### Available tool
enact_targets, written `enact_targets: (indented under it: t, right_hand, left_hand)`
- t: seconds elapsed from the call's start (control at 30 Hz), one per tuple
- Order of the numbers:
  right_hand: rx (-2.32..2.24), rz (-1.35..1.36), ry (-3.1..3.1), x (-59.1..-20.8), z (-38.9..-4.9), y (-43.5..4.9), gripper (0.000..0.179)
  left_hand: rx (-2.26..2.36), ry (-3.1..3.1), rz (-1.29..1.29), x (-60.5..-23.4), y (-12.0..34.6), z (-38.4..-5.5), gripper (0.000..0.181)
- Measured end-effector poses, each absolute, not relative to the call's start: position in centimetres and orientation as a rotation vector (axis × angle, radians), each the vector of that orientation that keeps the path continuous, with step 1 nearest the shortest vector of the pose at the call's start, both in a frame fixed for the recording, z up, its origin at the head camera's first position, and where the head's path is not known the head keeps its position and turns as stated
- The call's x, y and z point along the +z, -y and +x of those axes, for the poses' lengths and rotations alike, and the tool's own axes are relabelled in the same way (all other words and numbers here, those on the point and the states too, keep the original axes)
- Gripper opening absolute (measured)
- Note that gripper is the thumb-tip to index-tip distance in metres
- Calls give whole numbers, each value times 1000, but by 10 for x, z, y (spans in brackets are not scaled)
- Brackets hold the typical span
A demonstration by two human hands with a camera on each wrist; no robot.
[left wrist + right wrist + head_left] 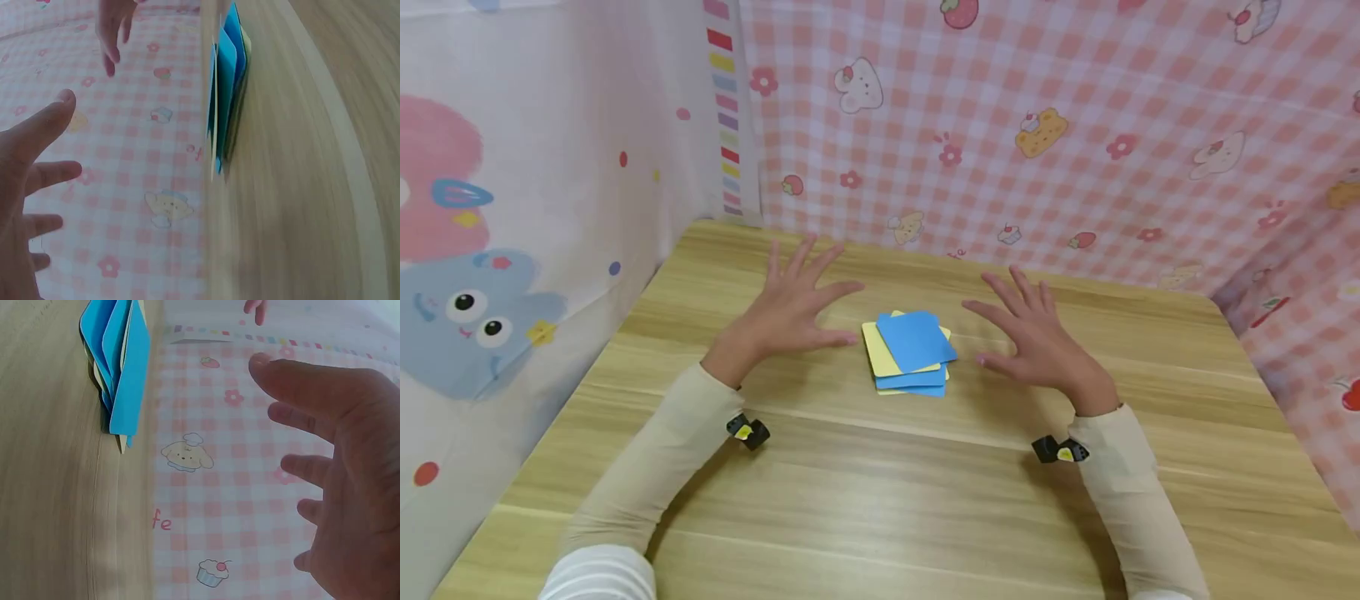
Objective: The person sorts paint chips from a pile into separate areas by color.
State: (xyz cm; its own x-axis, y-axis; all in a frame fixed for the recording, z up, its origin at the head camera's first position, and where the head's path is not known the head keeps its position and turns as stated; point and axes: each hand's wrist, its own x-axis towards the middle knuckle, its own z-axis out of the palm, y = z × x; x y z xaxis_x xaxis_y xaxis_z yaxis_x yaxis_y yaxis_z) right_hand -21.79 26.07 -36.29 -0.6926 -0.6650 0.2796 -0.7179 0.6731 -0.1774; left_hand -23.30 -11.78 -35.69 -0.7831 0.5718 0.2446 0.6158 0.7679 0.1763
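The card pile (pixel 913 346) is borne by the table (pixel 865 508). To the pile's left the left hand (pixel 786 304) is held, to its right the right hand (pixel 1037 337). Behind it a back curtain (pixel 962 108) is hung; well leftward, a side curtain (pixel 580 125).

Counting one left hand (pixel 792 310), one right hand (pixel 1039 340), two beige sleeves (pixel 651 454), two black wrist cameras (pixel 757 433), one wood-grain tabletop (pixel 865 500), one card pile (pixel 912 380). In pile: at least two blue cards (pixel 917 340), at least two yellow cards (pixel 881 353); can't give exact total, too overlapped.
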Motion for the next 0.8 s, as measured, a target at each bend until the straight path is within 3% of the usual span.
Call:
enact_targets:
  t: [0.4, 0.8]
  right_hand:
    - [667, 1151, 3009, -388, -259, -242, 59]
    - [776, 1201, 3196, -411, -286, -220, 46]
  left_hand:
    - [-567, 3187, -924, -371, 70, -245, 72]
    - [-288, 3313, -919, -395, 25, -247, 64]
